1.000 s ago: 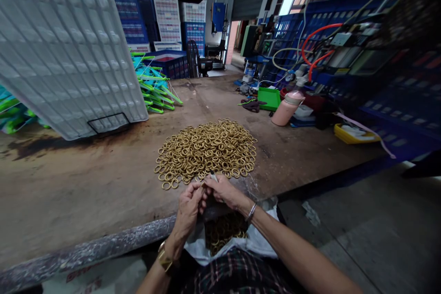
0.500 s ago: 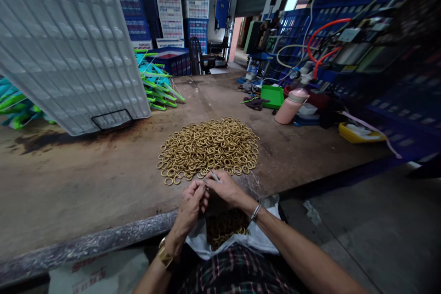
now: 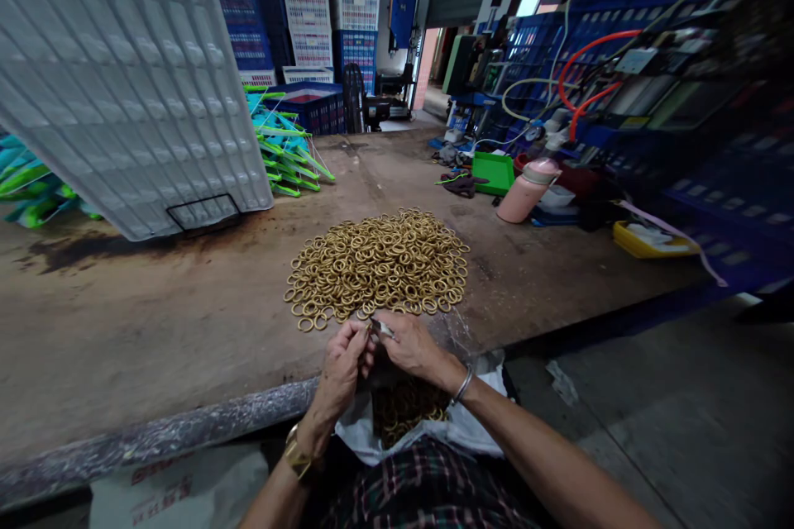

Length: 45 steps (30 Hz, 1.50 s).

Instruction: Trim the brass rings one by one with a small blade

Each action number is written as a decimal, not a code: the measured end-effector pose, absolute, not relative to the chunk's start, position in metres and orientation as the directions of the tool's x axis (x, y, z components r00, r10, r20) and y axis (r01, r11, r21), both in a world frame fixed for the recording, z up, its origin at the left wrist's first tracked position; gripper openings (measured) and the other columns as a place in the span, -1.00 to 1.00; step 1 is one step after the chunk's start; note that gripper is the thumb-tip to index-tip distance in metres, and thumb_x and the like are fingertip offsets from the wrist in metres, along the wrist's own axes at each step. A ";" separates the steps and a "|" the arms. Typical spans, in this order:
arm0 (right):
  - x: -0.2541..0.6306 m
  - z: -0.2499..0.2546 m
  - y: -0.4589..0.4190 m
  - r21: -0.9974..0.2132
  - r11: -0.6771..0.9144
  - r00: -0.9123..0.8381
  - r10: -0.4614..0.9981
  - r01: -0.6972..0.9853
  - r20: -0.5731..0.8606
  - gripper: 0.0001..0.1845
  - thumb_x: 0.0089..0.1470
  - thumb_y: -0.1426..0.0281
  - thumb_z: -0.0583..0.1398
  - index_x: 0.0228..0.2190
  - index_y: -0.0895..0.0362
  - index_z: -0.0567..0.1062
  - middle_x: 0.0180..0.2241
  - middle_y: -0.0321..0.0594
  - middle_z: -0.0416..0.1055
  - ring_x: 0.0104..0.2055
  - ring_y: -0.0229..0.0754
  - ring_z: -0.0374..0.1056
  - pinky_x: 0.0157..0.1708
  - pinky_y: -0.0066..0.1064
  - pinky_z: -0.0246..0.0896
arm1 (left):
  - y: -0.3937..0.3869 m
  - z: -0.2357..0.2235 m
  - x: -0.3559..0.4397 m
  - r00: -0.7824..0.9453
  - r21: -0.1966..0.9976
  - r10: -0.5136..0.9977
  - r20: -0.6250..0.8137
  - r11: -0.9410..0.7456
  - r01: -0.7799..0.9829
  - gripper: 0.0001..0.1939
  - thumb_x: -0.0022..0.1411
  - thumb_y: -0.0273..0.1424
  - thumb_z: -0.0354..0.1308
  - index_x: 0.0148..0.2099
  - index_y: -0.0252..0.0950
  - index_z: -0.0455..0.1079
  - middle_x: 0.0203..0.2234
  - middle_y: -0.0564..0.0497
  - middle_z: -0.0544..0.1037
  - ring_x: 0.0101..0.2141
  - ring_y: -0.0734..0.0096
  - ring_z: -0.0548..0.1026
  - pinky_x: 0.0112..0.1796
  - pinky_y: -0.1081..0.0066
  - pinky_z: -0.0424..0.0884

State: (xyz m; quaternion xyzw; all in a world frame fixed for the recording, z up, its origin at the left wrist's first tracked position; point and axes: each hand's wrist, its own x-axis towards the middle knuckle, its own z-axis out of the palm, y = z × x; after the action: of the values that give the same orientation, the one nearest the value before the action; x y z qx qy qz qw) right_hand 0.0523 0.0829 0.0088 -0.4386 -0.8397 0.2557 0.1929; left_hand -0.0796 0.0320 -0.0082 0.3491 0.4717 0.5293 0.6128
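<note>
Just in front of a heap of gold-coloured metal rings (image 3: 378, 260), my two hands meet at the fingertips. My left hand (image 3: 342, 364) is closed in a pinch on one small gold-coloured ring, mostly hidden by the fingers. In my right hand (image 3: 410, 347) is a small knife-like tool (image 3: 385, 330), its dark tip against the left fingertips. Below my hands, at the table's edge, a white sack (image 3: 490, 380) hangs open with more rings (image 3: 403, 413) inside, partly covered by my wrists.
The wooden table (image 3: 186, 322) has a worn front edge. A large translucent ribbed tray (image 3: 142, 83) stands at left, beside green and blue plastic pieces (image 3: 289, 153). To the right are a pink bottle (image 3: 527, 192), a green tray (image 3: 493, 172) and a yellow dish (image 3: 651, 244).
My right hand has turned slightly and lowered, bringing the tool's tip to the left fingertips. My left hand stays nearly in place, and the view shifts a little.
</note>
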 end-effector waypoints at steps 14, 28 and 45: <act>0.049 0.010 0.074 -0.375 0.538 -0.580 0.814 0.755 0.000 -0.81 -0.05 0.54 -0.02 -0.36 0.15 0.33 -0.43 -0.22 0.37 -0.43 -0.25 0.21 -0.45 -0.44 -0.13 | 0.032 -0.014 -0.080 -0.046 0.952 0.978 -0.205 0.189 -0.241 -0.68 0.11 -0.11 0.03 -0.39 -0.28 0.19 -0.64 0.18 0.30 -0.70 0.67 0.21 -0.69 0.64 0.09; 0.042 0.001 0.077 -0.316 0.475 -0.528 0.842 0.821 -0.107 -0.76 -0.06 0.53 0.01 -0.28 0.17 0.34 -0.42 -0.14 0.43 -0.42 -0.20 0.33 -0.50 -0.43 -0.11 | 0.023 -0.014 -0.082 -0.068 0.945 0.969 -0.239 0.216 -0.247 -0.65 0.06 -0.08 0.07 -0.43 -0.29 0.20 -0.66 0.17 0.30 -0.72 0.68 0.19 -0.72 0.64 0.09; 0.026 -0.014 0.097 -0.214 0.422 -0.434 0.901 0.881 -0.011 -0.79 0.03 0.50 0.00 -0.24 0.13 0.27 -0.32 -0.15 0.44 -0.36 -0.18 0.33 -0.45 -0.41 -0.09 | 0.026 -0.006 -0.103 0.027 0.537 0.896 -0.444 0.290 -0.792 -0.73 -0.07 -0.35 0.24 -0.28 -0.31 0.32 -0.56 0.07 0.44 -0.61 0.57 0.37 -0.69 0.62 0.20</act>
State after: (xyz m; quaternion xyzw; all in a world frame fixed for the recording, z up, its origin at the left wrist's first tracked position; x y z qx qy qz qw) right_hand 0.0261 0.0967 -0.0137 -0.5291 -0.8416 0.0941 0.0527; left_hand -0.1031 0.0260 -0.0063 0.0699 0.3691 0.5917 0.7133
